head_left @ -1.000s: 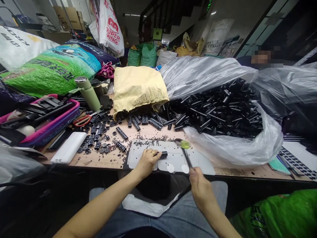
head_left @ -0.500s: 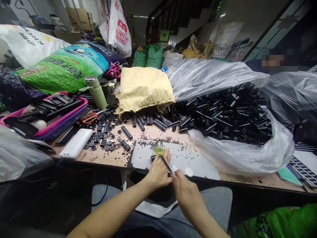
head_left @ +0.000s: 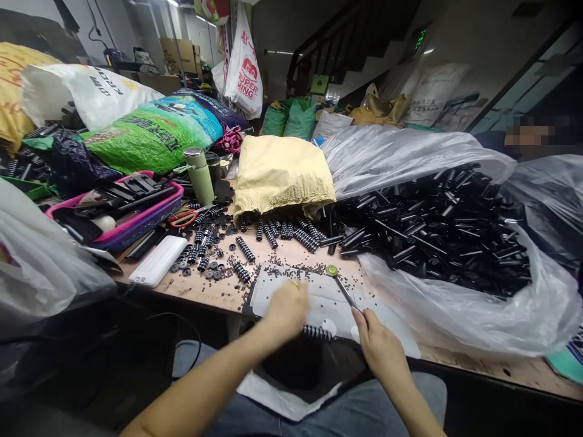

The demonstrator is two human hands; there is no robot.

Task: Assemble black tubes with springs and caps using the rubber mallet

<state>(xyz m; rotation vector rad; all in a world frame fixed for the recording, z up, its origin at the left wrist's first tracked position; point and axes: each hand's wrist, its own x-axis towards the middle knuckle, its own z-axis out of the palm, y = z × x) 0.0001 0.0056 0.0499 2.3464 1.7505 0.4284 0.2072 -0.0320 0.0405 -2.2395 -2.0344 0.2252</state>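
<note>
My right hand (head_left: 382, 340) is closed around the metal handle of a small hammer (head_left: 345, 291) with a round yellow-green head, held over the right part of the white sheet (head_left: 314, 297). Left of it, my left hand (head_left: 286, 309) hovers over the same sheet, its fingers smeared by motion; whether anything is in them does not show. Just below this hand, a ridged black-and-silver roller (head_left: 319, 332) lies at the sheet's near edge, above an opened dark bag (head_left: 300, 367) on my lap. Tiny dark rings (head_left: 291, 271) are scattered along the sheet's far edge.
Several ridged rollers (head_left: 246, 249) lie beyond the sheet, some spilling from a yellow sack (head_left: 285, 170). A clear plastic bag (head_left: 455, 328) of black tubes (head_left: 432, 224) fills the right. Scissors (head_left: 184, 218), a white power bank (head_left: 159, 261), a green flask (head_left: 199, 176) and a pink-purple basket (head_left: 136, 221) stand left.
The hammer has swung right, away from my left hand. My left hand has lifted off the sheet, and the ridged roller shows at the near edge. The whole view has shifted.
</note>
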